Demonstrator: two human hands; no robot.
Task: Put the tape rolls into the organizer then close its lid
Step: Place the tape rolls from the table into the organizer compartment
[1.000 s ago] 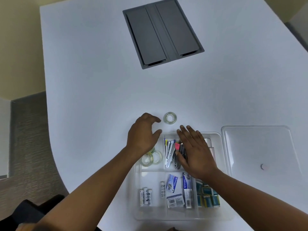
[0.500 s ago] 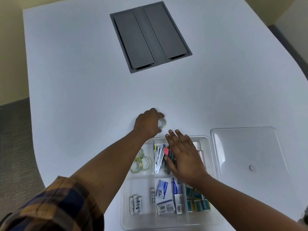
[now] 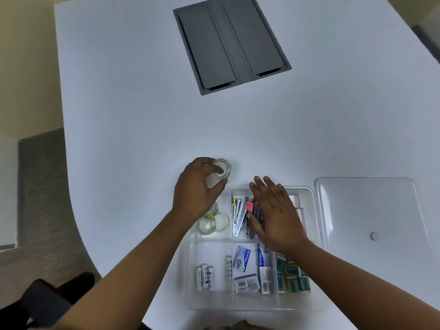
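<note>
A clear tape roll (image 3: 222,168) is pinched between the fingers and thumb of my left hand (image 3: 198,189), just beyond the far left corner of the clear plastic organizer (image 3: 312,196). Other clear tape rolls (image 3: 214,222) lie in the organizer's far left compartment, partly hidden by my left wrist. My right hand (image 3: 276,215) rests flat, fingers spread, over the far middle compartment with clips and pens. The organizer's clear lid (image 3: 371,210) lies flat on the table to the right of the organizer.
The white table (image 3: 142,103) has a grey cable hatch (image 3: 231,44) set in its far middle. Batteries (image 3: 204,277), staple boxes (image 3: 247,270) and blue packets (image 3: 292,277) fill the organizer's near compartments. The table's curved edge runs at left, with floor beyond.
My left hand reached forward from the organizer's corner to the lone tape roll on the table and closed on it. My right hand stayed on the organizer.
</note>
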